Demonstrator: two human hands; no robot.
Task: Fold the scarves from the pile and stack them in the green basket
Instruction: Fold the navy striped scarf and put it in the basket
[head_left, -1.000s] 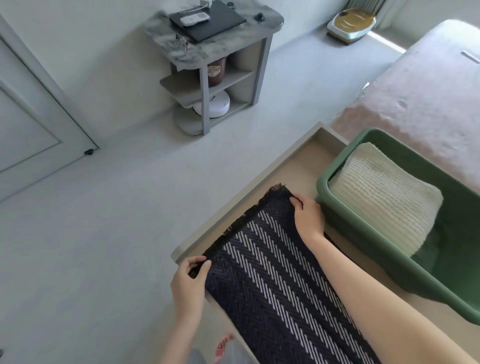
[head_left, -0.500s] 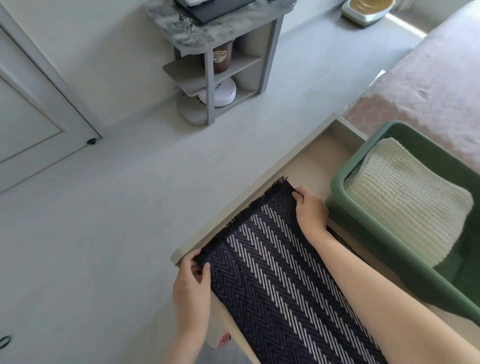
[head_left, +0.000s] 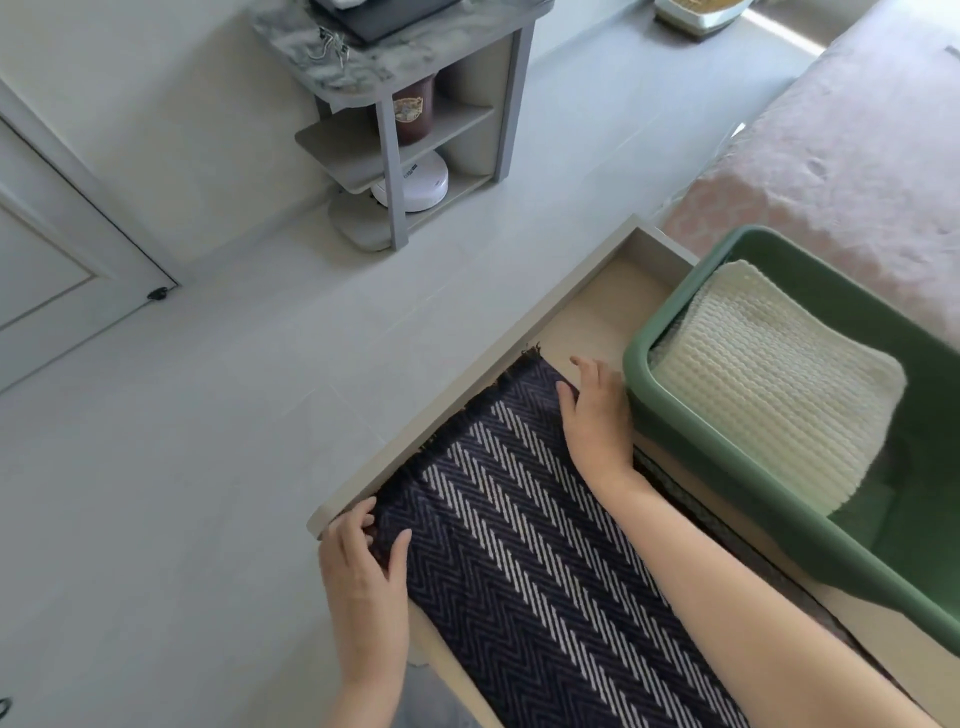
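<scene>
One cream knitted scarf (head_left: 779, 384) lay folded in the green plastic basket (head_left: 675, 415) while your left hand (head_left: 363, 566) pinched the unfolded navy herringbone scarf (head_left: 519, 551), your right hand (head_left: 597, 421) resting there, grip unclear.

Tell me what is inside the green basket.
One folded white knit scarf lies in the green basket, with bare basket floor showing at its near end. Anything beneath the scarf is covered.

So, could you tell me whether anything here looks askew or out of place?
Only mildly: the folded white scarf sits tilted in the green basket, its far edge riding up by the rim, leaving bare floor at the near end. The navy scarf lies flat and straight.
</scene>
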